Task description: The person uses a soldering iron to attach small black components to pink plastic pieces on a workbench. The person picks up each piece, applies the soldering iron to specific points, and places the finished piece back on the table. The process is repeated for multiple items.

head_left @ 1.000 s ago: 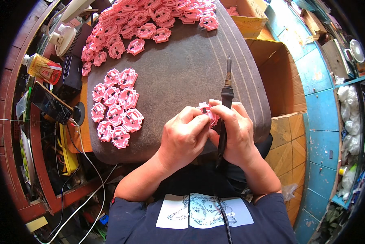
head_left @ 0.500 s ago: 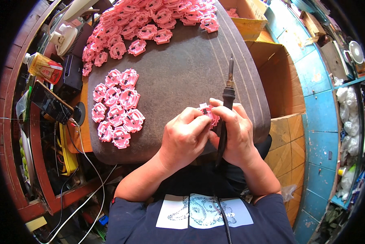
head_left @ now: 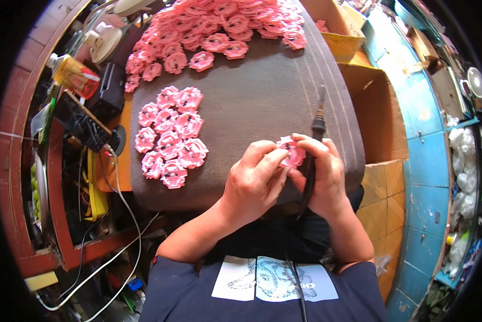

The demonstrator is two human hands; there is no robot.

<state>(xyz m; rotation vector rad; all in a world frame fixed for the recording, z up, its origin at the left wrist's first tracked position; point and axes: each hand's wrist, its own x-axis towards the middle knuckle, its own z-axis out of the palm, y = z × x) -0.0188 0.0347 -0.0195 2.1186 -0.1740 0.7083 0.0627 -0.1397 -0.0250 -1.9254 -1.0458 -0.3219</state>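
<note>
Near the front of the dark mat, my left hand (head_left: 257,182) pinches a pink plastic piece with a small dark part (head_left: 290,153) at its fingertips. My right hand (head_left: 324,174) grips an upright soldering iron (head_left: 318,123), tip pointing away from me, and its fingertips also touch the pink piece. The iron's cord hangs down over my dark shirt. A group of similar pink pieces (head_left: 170,144) lies flat to the left of my hands. A large heap of them (head_left: 208,24) covers the far end of the mat (head_left: 241,96).
Left: a phone (head_left: 80,121), a bottle (head_left: 74,75), a black box (head_left: 107,91), white cables (head_left: 133,214) and a yellow item (head_left: 96,198). Right: open cardboard boxes (head_left: 375,112), blue tiles (head_left: 423,204) and shelving with plastic bags (head_left: 461,177).
The whole scene has shifted right in the picture as the camera moved. My hands have moved slightly with it, and more of the held pink piece shows between my fingers.
</note>
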